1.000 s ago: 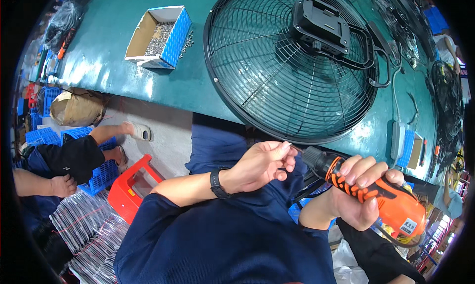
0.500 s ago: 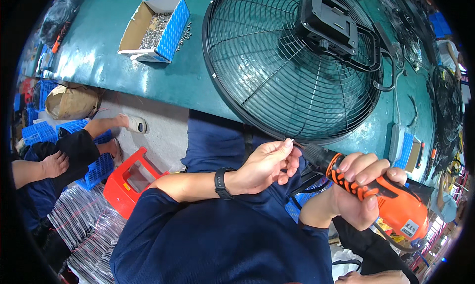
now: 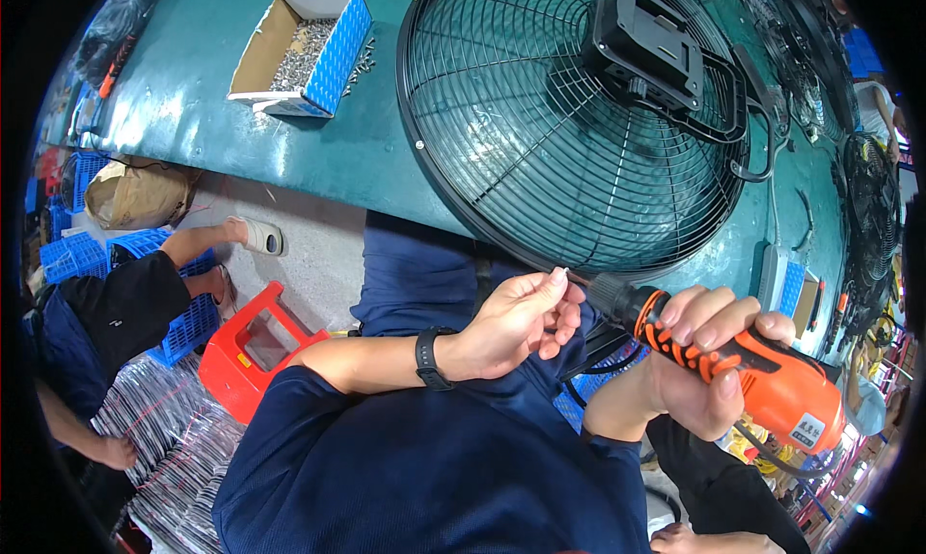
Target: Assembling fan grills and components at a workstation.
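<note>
My right hand (image 3: 709,356) is wrapped round an orange and black electric screwdriver (image 3: 786,395), its cord trailing from the rear end. The black nose points left, and the thin bit reaches the fingertips of my left hand (image 3: 526,324). Thumb and forefinger of that hand are pinched at the bit's tip; whatever small piece is between them is too small to name. Just beyond both hands, a large round black wire fan guard (image 3: 540,168) rests on the green table (image 3: 318,173). A black bracket housing (image 3: 644,48) with a handle sits on top of it.
An open blue and white carton (image 3: 338,57) of screws stands at the far left, with several loose screws beside it. A red plastic stool (image 3: 241,361) is on the floor at left. Another person's legs and arm (image 3: 87,438) show there. More fan guards (image 3: 868,207) lie at right.
My view has shifted slightly; the screwdriver's rear end has swung a little to the right and up. My left hand keeps its pinch. The other person's hand at left has moved lower.
</note>
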{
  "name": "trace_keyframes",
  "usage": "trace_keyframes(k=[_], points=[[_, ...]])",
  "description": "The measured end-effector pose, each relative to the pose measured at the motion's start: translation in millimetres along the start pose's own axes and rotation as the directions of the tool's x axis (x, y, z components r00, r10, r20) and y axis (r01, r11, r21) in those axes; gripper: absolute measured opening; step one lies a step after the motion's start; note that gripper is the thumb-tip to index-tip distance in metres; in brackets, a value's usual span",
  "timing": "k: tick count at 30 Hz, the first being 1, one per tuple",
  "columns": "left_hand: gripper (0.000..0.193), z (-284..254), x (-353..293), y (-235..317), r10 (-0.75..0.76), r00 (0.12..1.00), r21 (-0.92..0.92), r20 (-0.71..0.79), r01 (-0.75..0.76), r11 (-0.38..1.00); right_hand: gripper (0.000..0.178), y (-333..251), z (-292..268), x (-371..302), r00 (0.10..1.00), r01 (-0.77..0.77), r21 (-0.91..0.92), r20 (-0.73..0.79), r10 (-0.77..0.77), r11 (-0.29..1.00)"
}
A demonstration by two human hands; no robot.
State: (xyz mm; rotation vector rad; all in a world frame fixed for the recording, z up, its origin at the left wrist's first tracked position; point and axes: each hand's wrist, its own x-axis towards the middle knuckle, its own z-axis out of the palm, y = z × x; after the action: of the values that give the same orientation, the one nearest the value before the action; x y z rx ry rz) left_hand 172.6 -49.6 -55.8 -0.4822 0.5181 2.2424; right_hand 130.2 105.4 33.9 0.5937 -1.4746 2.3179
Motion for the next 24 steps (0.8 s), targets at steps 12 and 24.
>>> trace_keyframes(k=[12,24], points=[[0.035,0,-31,49,0.579,0.556,0.799,0.597,-0.482,-0.360,0.049,4,-2,3,1.000,-0.017,0.022,0.021,0.016,1.000],[0.051,13,-10,79,0.344,0.608,0.557,0.715,-0.199,-0.806,0.048,6,2,9,0.996,-0.047,-0.016,0.070,0.048,0.999]])
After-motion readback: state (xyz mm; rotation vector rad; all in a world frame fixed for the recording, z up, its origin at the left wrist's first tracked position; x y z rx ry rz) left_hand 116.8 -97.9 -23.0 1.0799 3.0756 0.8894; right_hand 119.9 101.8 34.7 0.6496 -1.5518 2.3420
